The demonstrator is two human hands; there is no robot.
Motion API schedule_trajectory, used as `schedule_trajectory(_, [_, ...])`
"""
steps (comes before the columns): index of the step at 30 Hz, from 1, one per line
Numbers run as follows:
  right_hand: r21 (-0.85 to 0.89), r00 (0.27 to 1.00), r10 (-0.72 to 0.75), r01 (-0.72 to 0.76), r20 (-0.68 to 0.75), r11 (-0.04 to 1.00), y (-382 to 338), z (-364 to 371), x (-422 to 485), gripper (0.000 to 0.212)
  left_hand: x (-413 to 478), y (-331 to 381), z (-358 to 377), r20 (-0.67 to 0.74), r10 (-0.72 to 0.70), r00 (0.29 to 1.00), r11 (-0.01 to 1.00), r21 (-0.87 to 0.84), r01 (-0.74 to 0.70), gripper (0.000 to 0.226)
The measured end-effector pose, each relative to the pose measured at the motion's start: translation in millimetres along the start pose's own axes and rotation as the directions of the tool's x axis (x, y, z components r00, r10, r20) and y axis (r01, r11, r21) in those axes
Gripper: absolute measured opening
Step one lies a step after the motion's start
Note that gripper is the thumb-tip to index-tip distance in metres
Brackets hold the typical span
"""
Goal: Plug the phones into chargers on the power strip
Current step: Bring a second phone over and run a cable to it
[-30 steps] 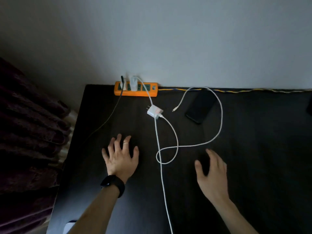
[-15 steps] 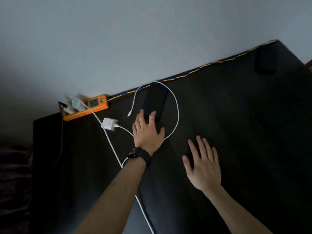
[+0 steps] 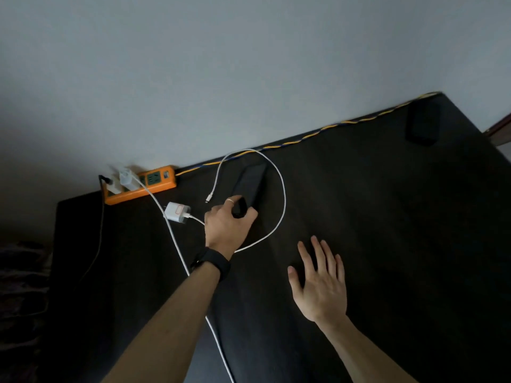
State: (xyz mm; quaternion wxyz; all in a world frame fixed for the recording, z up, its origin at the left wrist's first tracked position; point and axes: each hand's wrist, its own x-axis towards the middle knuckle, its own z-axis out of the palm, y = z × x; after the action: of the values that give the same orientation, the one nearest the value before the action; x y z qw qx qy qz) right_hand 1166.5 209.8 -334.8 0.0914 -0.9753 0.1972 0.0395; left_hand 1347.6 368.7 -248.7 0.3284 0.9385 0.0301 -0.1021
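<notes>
On a dark table (image 3: 387,244), the left hand (image 3: 226,225) grips the near end of a black phone (image 3: 250,183), fingers curled around it. The right hand (image 3: 320,286) lies flat, fingers spread. A loose white charger (image 3: 177,212) (unplugged) sits beside the orange strip (image 3: 143,186); its cable (image 3: 280,194) loops around the phone.

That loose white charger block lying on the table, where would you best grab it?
Pinch the white charger block across its flat sides, coming from above. It lies flat, prongs toward the power strip, cable leaving the opposite end, so both sides look free. The right hand is open.
</notes>
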Motion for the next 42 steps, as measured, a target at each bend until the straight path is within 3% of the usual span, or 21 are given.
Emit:
schedule_trajectory(1, [-0.003, 0.999, 0.008, -0.008, 0.032, 1.0, -0.7, -1.8, -0.2, 0.063, -8.1, 2.4, -10.5, 0.027, -0.101, 0.994, 0.979, -0.176, 0.104, 0.038])
schedule_trajectory(2, [0.001, 0.997, 0.013, -0.013, 0.076, 1.0, -2.1, -5.1, -0.2, 0.064, -17.5, 5.7, -23.4, 0.086, -0.219, 0.972, 0.891, -0.388, 0.235, 0.031])
schedule_trajectory(4, [0.026, 0.98, 0.027, -0.032, 0.198, 0.999, -0.2, -10.9, 4.7, 0.068, -37.5, 8.3, -43.4, 0.284, -0.395, 0.874, 0.594, -0.646, 0.478, 0.028])
schedule_trajectory(5, [0.052, 0.961, 0.008, -0.023, 0.275, 0.998, 0.6, -17.3, 8.5, 0.071, -51.7, 5.1, -53.7, 0.388, -0.4, 0.83, 0.468, -0.693, 0.549, 0.031])
schedule_trajectory(7, [0.118, 0.908, -0.028, -0.024, 0.419, 0.993, -2.0, -43.1, 18.2, 0.08, -86.1, -4.7, -73.8, 0.564, -0.309, 0.766, 0.322, -0.696, 0.642, 0.038])
schedule_trajectory(9, [0.307, 0.812, 0.034, -0.259, 0.583, 0.916, -12.0, -86.2, 29.9, 0.085, -121.2, -16.4, -91.9, 0.679, -0.211, 0.704, 0.259, -0.655, 0.71, 0.043])
schedule_trajectory(11, [0.521, 0.666, 0.043, -0.621, 0.745, 0.585, -19.7, -126.0, 27.5, 0.09, -151.9, -28.2, -104.2, 0.727, -0.151, 0.669, 0.271, -0.621, 0.736, 0.047])
schedule_trajectory(12, [0.571, 0.6, -0.048, -0.73, 0.798, 0.376, -23.1, -142.2, 17.4, 0.092, -168.6, -33.2, -110.1, 0.737, -0.132, 0.662, 0.301, -0.607, 0.736, 0.05])
schedule_trajectory(13, [0.572, 0.55, -0.157, -0.787, 0.82, 0.23, -26.4, -155.2, 3.4, 0.094, -186.0, -37.5, -114.5, 0.741, -0.117, 0.661, 0.336, -0.597, 0.729, 0.053])
schedule_trajectory(15, [0.539, 0.49, -0.28, -0.832, 0.825, 0.132, -29.7, -167.5, -35.4, 0.097, -221.7, -47.1, -119.3, 0.733, -0.117, 0.67, 0.403, -0.582, 0.706, 0.06])
schedule_trajectory(19, [0.453, 0.443, -0.303, -0.891, 0.844, -0.043, -32.4, -162.9, -118.3, 0.088, -288.5, -72.6, -121.6, 0.672, -0.155, 0.724, 0.427, -0.615, 0.663, 0.062])
schedule_trajectory(22, [0.381, 0.401, -0.302, -0.916, 0.865, -0.125, -31.9, -146.0, -167.5, 0.062, -340.1, -96.3, -121.0, 0.626, -0.139, 0.767, 0.453, -0.649, 0.611, 0.051])
schedule_trajectory(24, [0.453, 0.456, -0.205, -0.889, 0.866, -0.063, -34.7, -125.8, -189.7, 0.043, -368.0, -109.1, -117.0, 0.626, -0.148, 0.765, 0.513, -0.613, 0.601, 0.046])
schedule_trajectory(27, [0.542, 0.52, -0.161, -0.822, 0.839, 0.174, -45.9, -100.2, -216.8, 0.037, -403.8, -131.9, -112.5, 0.62, -0.214, 0.755, 0.53, -0.575, 0.623, 0.034])
schedule_trajectory(30, [0.562, 0.52, -0.214, -0.758, 0.827, 0.331, -54.7, -89.9, -231.4, 0.032, -425.2, -149.0, -109.5, 0.686, -0.248, 0.685, 0.362, -0.59, 0.722, 0.052])
schedule_trajectory(33, [0.569, 0.597, -0.158, -0.6, 0.786, 0.563, -55.8, -85.8, -246.2, 0.028, -437.0, -157.9, -105.6, 0.643, -0.317, 0.697, 0.15, -0.692, 0.706, 0.052])
schedule_trajectory(38, [0.368, 0.812, -0.06, -0.195, 0.58, 0.909, -22.7, -76.9, -282.5, 0.048, -435.2, -170.2, -97.6, 0.513, -0.491, 0.704, 0.001, -0.808, 0.589, 0.051])
schedule_trajectory(40, [0.271, 0.828, -0.07, -0.101, 0.556, 0.957, -8.3, -69.8, -300.0, 0.048, -428.9, -182.3, -95.2, 0.455, -0.552, 0.699, -0.021, -0.846, 0.533, 0.051])
schedule_trajectory(42, [0.217, 0.836, -0.074, -0.055, 0.544, 0.975, -1.2, -62.7, -315.6, 0.043, -421.6, -197.4, -93.1, 0.416, -0.604, 0.68, 0.025, -0.842, 0.538, 0.052])
